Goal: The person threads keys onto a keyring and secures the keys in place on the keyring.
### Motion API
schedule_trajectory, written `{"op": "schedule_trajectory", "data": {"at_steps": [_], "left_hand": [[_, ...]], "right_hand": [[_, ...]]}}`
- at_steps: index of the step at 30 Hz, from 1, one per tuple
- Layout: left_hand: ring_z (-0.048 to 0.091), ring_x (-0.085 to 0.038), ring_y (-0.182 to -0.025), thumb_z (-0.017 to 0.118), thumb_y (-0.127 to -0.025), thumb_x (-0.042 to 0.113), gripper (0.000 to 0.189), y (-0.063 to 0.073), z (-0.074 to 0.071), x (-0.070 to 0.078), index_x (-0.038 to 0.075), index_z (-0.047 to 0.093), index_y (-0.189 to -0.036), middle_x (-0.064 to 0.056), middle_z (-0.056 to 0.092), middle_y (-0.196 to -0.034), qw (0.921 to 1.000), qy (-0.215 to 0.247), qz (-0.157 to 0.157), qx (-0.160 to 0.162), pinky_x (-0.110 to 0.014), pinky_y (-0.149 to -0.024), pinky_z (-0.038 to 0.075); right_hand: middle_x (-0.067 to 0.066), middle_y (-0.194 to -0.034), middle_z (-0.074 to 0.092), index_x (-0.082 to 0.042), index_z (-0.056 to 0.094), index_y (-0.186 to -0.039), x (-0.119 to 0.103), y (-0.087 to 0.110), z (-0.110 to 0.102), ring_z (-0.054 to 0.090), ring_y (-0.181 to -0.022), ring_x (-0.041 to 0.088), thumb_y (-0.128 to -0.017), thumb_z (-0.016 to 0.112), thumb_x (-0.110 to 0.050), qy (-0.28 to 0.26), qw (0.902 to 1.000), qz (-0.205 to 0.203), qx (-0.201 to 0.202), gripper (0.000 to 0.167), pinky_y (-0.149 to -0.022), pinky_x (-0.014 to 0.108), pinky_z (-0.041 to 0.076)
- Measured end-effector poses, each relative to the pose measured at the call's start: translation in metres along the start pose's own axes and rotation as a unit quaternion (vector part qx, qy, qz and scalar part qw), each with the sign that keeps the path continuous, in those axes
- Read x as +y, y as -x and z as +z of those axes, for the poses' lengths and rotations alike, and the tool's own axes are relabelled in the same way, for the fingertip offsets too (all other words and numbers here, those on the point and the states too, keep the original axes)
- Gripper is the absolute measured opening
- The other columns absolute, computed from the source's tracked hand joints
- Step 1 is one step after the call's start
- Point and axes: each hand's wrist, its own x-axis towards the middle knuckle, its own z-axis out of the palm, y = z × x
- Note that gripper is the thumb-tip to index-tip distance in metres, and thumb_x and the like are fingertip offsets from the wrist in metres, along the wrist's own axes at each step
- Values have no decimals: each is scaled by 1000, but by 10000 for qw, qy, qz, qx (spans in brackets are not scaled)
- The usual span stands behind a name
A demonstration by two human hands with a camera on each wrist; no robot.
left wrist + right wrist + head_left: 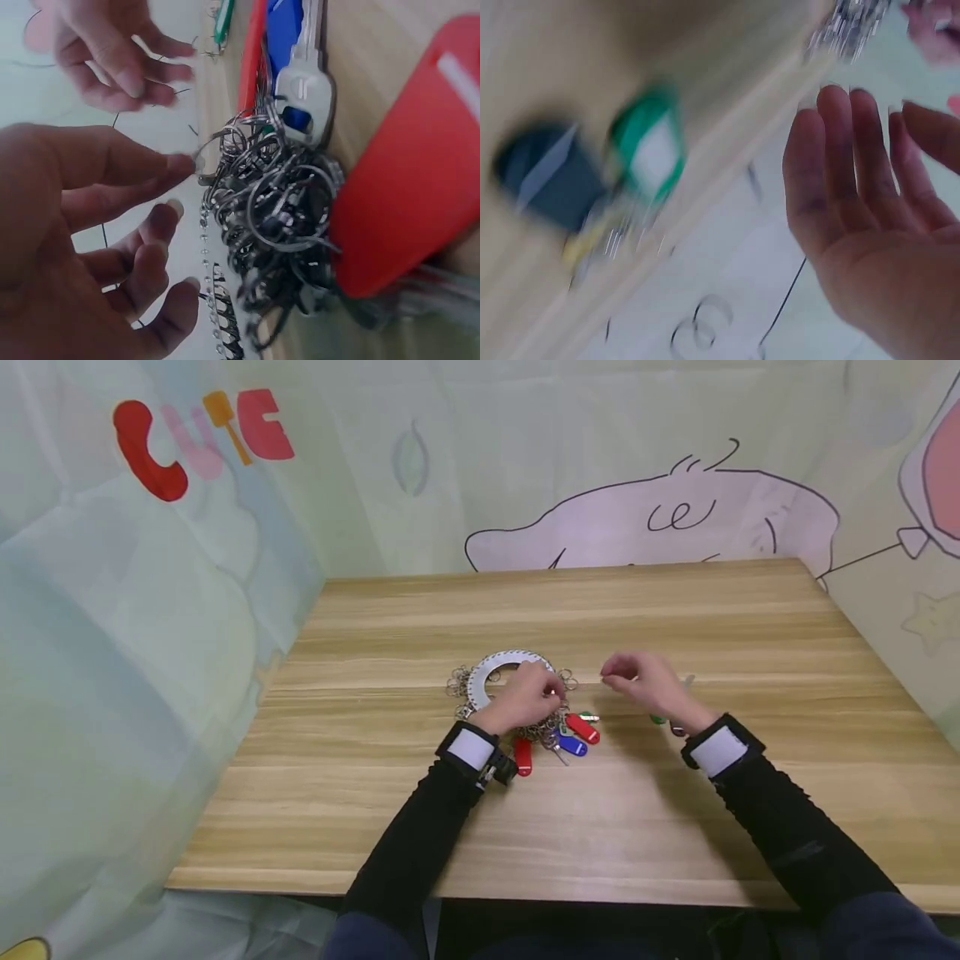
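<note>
A white ring-shaped holder (480,689) with many small metal rings round its edge lies mid-table. My left hand (525,697) is over its near right side. In the left wrist view its thumb and forefinger pinch a thin metal split ring (212,140) at the edge of a tangled bunch of rings (277,202). Beside the bunch are a red key tag (582,728), a second red tag (522,757), a blue tag (572,743) and a silver key (306,94). My right hand (651,683) hovers to the right, fingers loosely bent, holding nothing.
Under the right wrist, a green key tag (649,146) and a dark tag (551,176) lie on the wooden table (337,793), blurred, with keys beside them. A printed cloth backdrop (360,460) stands behind the table and along its left.
</note>
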Motion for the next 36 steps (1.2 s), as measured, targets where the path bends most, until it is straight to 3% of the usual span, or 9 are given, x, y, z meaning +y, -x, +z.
{"op": "schedule_trajectory", "data": {"at_steps": [5, 10, 15, 20, 23, 27, 31, 33, 36], "left_hand": [[48, -26, -105, 61, -90, 15, 14, -9, 1, 6, 13, 71, -101, -6, 62, -106, 9948, -963, -302, -159, -37, -84, 42], [43, -25, -108, 61, -91, 17, 13, -12, 6, 7, 17, 69, -102, -5, 57, -107, 9867, -1496, -380, -509, -37, -85, 40], [42, -24, -109, 65, -87, 15, 12, -15, 7, 7, 17, 69, -98, -4, 55, -103, 9870, -1493, -339, -497, -39, -89, 39], [43, -23, -105, 66, -81, 7, 12, -19, -1, 11, 15, 68, -89, -4, 55, -99, 9882, -1454, -311, -376, -39, -90, 38], [41, -23, -108, 68, -81, 8, 9, -23, -5, 15, 16, 68, -86, -4, 56, -102, 9856, -1581, -339, -498, -41, -95, 37], [39, -26, -115, 69, -81, 11, 6, -27, -3, 18, 16, 66, -82, -6, 55, -108, 9802, -1825, -346, -682, -44, -98, 35], [39, -26, -116, 71, -81, 15, 6, -28, 0, 18, 16, 65, -80, -7, 54, -111, 9798, -1837, -319, -727, -42, -97, 34], [38, -26, -115, 72, -80, 16, 7, -29, 3, 18, 15, 66, -79, -8, 54, -111, 9800, -1816, -315, -755, -42, -96, 34], [37, -26, -117, 72, -79, 14, 5, -31, 6, 18, 15, 67, -79, -8, 53, -113, 9790, -1855, -308, -790, -42, -97, 34]], "right_hand": [[26, -97, 68, 9, 65, -103, 17, 6, -31, 65, -84, 35, -91, 55, -2, 604, 9959, 477, 483, 19, -70, 37, 51], [27, -92, 64, 9, 64, -108, 31, 11, -41, 59, -80, 35, -84, 54, 4, 1299, 9883, 742, 292, 27, -65, 38, 45], [24, -89, 63, 7, 64, -110, 40, 11, -37, 57, -75, 28, -81, 56, 3, 1536, 9850, 752, -235, 30, -60, 32, 43], [17, -79, 64, 8, 65, -94, 39, 11, -33, 56, -67, 22, -88, 63, -14, 1480, 9854, 778, -312, 22, -57, 28, 42], [14, -74, 64, 6, 65, -85, 39, 9, -30, 55, -62, 19, -88, 66, -16, 1544, 9851, 690, -315, 22, -54, 27, 41], [9, -69, 60, 2, 65, -79, 40, 9, -27, 51, -60, 16, -87, 65, -10, 1319, 9899, 464, -253, 14, -53, 26, 39], [11, -76, 61, -1, 63, -79, 35, 9, -27, 52, -67, 18, -86, 64, -10, 833, 9954, 470, -53, 11, -57, 26, 41], [13, -90, 66, -2, 62, -81, 30, 10, -28, 57, -79, 20, -88, 61, -11, 361, 9977, 565, 5, 11, -65, 26, 45], [15, -109, 68, -1, 58, -85, 24, 11, -31, 61, -98, 21, -92, 55, -12, -861, 9940, 675, 13, 14, -83, 27, 48]]}}
